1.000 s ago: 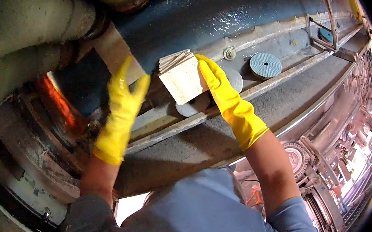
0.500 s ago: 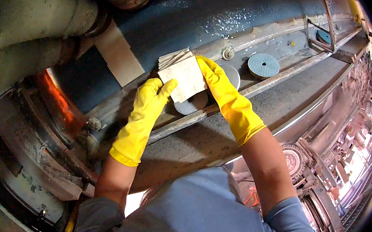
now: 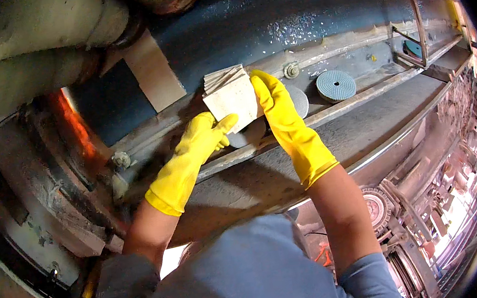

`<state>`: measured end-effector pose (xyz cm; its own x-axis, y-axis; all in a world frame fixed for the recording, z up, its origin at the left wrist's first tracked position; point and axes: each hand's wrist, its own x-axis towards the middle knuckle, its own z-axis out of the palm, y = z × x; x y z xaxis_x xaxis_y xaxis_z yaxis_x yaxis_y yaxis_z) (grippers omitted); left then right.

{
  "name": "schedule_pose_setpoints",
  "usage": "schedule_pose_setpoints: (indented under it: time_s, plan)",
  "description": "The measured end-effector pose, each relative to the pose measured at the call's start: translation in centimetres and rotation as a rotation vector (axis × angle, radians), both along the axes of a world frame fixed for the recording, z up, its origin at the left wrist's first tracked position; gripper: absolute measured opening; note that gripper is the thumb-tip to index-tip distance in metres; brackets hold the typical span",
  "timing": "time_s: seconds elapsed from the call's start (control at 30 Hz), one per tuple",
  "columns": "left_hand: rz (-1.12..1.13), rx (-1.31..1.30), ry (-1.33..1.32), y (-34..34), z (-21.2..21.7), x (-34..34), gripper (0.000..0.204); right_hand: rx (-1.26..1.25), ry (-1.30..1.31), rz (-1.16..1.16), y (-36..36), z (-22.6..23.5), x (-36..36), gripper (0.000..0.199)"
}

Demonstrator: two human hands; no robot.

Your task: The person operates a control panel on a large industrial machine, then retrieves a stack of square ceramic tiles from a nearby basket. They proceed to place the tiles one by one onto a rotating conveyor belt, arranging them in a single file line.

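Blue-painted steel fills most of what I see: a big curved machine body (image 3: 271,21) runs across the top of the view, scuffed white near its middle. Against its left part leans a pale tan rectangular card (image 3: 151,76), blank on the face I can see. Left of that, thick grey pipes (image 3: 31,37) bend down toward a rusty round flange (image 3: 43,189) with an orange glow along its edge.

Below the blue body a dusty metal ledge (image 3: 361,91) slopes across, and on it lies a round blue-grey abrasive disc (image 3: 335,85) with a small centre hole, well apart from the hands. A second grey disc (image 3: 299,100) shows partly behind my right glove, and a bolt (image 3: 291,71) sits just above it.

My left hand (image 3: 194,151), in a yellow rubber glove, has its thumb touching the lower edge of a stack of square off-white pads (image 3: 231,98); its fingers are curled together beneath. My right hand (image 3: 278,106), also gloved yellow, is clamped on the stack's right edge, fingers straight up along it. The stack is held just above the ledge, its upper sheets fanned slightly.
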<state>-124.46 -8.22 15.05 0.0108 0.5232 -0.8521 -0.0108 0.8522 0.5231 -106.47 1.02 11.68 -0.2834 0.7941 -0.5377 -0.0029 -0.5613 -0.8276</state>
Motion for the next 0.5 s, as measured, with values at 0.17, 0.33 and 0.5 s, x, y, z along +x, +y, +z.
schedule_pose_setpoints:
  time_s: [0.17, 0.33, 0.5]
  plan:
    - [0.032, 0.139, -0.108, -0.8, 1.0, -2.4, 0.049, 0.049, -0.066, 0.096, 0.6, 0.4, 0.1, 0.049]
    - [0.300, 0.302, -0.095, -3.3, 1.8, -6.1, 0.038, 0.112, -0.088, 0.026, -0.5, -1.1, -0.1, 0.048]
    - [-0.234, 0.944, 0.530, -1.4, 4.4, -5.2, 0.048, 0.064, -0.035, 0.010, -0.6, -1.6, 0.1, 0.048]
